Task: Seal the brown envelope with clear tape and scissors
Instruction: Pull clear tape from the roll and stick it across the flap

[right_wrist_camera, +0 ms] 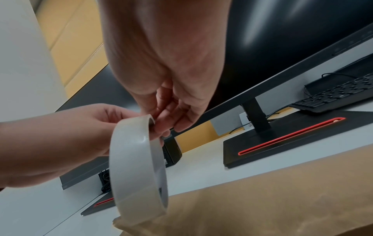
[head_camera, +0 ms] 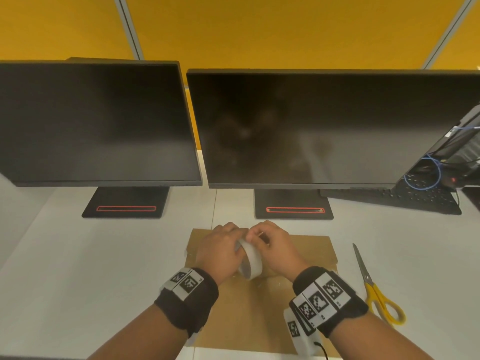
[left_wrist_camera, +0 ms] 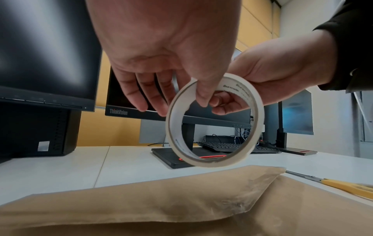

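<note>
A brown envelope (head_camera: 298,253) (left_wrist_camera: 181,199) (right_wrist_camera: 282,199) lies flat on the white desk in front of me. Just above it, both hands hold a roll of clear tape (head_camera: 250,258) (left_wrist_camera: 214,162) (right_wrist_camera: 133,167) upright on its edge. My left hand (head_camera: 226,242) (left_wrist_camera: 181,103) grips the roll's upper left rim, thumb on the near side. My right hand (head_camera: 259,237) (right_wrist_camera: 165,126) pinches the roll's top with curled fingertips. Whether a free tape end is lifted cannot be told. Yellow-handled scissors (head_camera: 374,289) (left_wrist_camera: 343,186) lie closed on the desk, right of the envelope.
Two dark monitors (head_camera: 96,120) (head_camera: 311,126) stand behind the envelope, their black bases (head_camera: 124,203) (head_camera: 293,206) close to its far edge. A black keyboard (head_camera: 415,198) and blue cables sit at the back right. Bare white desk (head_camera: 91,268) stretches left of the envelope.
</note>
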